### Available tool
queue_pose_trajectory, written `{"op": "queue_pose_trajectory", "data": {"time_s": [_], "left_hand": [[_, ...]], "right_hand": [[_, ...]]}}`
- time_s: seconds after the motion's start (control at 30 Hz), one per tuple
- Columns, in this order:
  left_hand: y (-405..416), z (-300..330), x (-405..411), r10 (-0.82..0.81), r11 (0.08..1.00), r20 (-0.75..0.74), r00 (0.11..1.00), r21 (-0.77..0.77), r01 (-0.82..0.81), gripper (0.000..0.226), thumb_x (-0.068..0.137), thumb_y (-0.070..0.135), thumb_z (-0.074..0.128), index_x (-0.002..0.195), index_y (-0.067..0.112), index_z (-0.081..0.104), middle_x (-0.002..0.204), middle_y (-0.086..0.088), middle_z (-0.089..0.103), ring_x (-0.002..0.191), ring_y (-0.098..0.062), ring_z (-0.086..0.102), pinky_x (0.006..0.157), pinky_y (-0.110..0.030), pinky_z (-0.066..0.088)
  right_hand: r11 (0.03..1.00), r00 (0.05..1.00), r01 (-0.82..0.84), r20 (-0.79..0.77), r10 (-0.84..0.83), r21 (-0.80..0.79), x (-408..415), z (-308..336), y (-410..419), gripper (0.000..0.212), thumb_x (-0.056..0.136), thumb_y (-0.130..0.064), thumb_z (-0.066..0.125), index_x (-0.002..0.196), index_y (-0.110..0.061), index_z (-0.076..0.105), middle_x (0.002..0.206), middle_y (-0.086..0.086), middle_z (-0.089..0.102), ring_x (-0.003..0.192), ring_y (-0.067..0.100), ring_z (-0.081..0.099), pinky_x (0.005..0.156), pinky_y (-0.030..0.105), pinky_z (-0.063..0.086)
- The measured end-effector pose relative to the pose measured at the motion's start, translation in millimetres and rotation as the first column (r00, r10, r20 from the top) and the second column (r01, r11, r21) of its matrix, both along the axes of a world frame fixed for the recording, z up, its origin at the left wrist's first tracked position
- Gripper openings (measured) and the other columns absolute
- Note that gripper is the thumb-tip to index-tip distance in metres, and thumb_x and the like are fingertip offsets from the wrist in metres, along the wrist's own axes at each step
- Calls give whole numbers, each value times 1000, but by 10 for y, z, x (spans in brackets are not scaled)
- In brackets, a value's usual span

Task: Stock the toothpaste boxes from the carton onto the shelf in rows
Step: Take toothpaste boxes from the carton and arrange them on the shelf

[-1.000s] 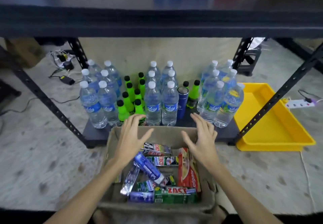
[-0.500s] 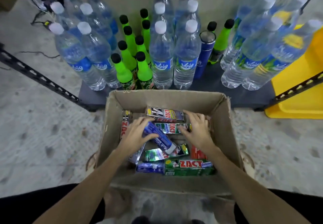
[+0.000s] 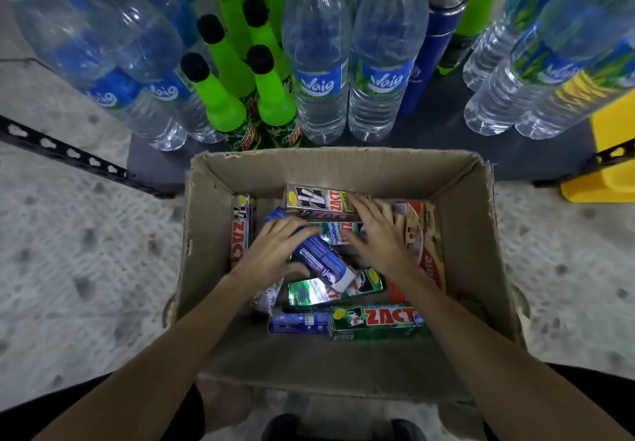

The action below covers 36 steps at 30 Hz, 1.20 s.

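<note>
Near the carton's [image 3: 220, 303] near wall a green ZACT box [image 3: 378, 320] is lying flat, with other toothpaste boxes jumbled across the floor. Mid-carton, the left hand [image 3: 275, 251] is curling its fingers round a blue toothpaste box [image 3: 323, 262]; the right hand [image 3: 381, 234] is lying flat, fingers spread, on the boxes. Beyond the far wall, Waig water bottles [image 3: 319, 72] and green soda bottles [image 3: 220, 97] are standing on the dark shelf [image 3: 429, 138].

Dark shelf board [image 3: 433, 138] carries upright water bottles [image 3: 318, 62], green bottles [image 3: 223, 97], 1 blue can [image 3: 431, 48]. Carton [image 3: 343, 165] stands on the concrete floor [image 3: 79, 234].
</note>
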State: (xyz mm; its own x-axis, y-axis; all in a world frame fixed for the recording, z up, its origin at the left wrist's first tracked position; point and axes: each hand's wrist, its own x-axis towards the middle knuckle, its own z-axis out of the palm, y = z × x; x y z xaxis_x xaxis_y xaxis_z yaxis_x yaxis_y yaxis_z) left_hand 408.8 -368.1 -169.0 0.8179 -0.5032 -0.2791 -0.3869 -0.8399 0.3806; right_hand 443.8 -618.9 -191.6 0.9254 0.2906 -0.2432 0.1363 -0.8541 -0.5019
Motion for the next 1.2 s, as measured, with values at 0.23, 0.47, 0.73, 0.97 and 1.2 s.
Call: {"op": "queue_pose_trajectory", "data": {"time_s": [0.23, 0.47, 0.73, 0.97, 1.2], "left_hand": [[-4, -1, 176, -120, 991, 56, 991, 61, 116, 62, 80, 42, 78, 136, 25, 58, 133, -1, 54, 128, -23, 44, 111, -45, 33], [142, 83, -105, -122, 992, 134, 983, 0, 123, 55, 83, 49, 72, 130, 21, 63, 125, -2, 56, 120, -20, 47, 104, -37, 38], [272, 182, -486, 103, 994, 15, 995, -20, -103, 57, 85, 48, 72, 134, 25, 57, 124, 2, 48, 114, -16, 46, 98, -35, 43], [173, 71, -628, 241, 970, -34, 970, 45, -240, 62, 83, 51, 73, 137, 30, 49, 136, 3, 40, 126, -22, 45, 106, -44, 45], [203, 83, -564, 227, 973, -52, 973, 64, -223, 75, 81, 47, 77, 146, 27, 46, 140, 2, 46, 131, -21, 40, 117, -43, 29]], "right_hand": [[997, 995, -24, 95, 30, -67, 177, -50, 26, 60, 96, -46, 59, 151, -31, 40, 126, 2, 50, 118, 22, 37, 96, 41, 32], [983, 975, -112, 175, 137, -144, 287, -39, 115, 61, 90, -51, 67, 145, -30, 51, 109, 5, 52, 105, 25, 44, 90, 40, 35], [968, 979, -73, 168, 116, -242, 239, -31, 186, 65, 83, -59, 70, 139, -33, 51, 129, 2, 54, 120, 25, 45, 100, 43, 35], [954, 986, 76, 167, -28, -291, 3, -45, 143, 67, 90, -60, 58, 144, -22, 45, 143, 11, 51, 134, 32, 40, 106, 48, 36], [950, 976, 218, 75, -206, -225, 18, -56, 167, 75, 86, -63, 63, 140, -16, 42, 138, 14, 60, 138, 36, 36, 103, 49, 28]]}}
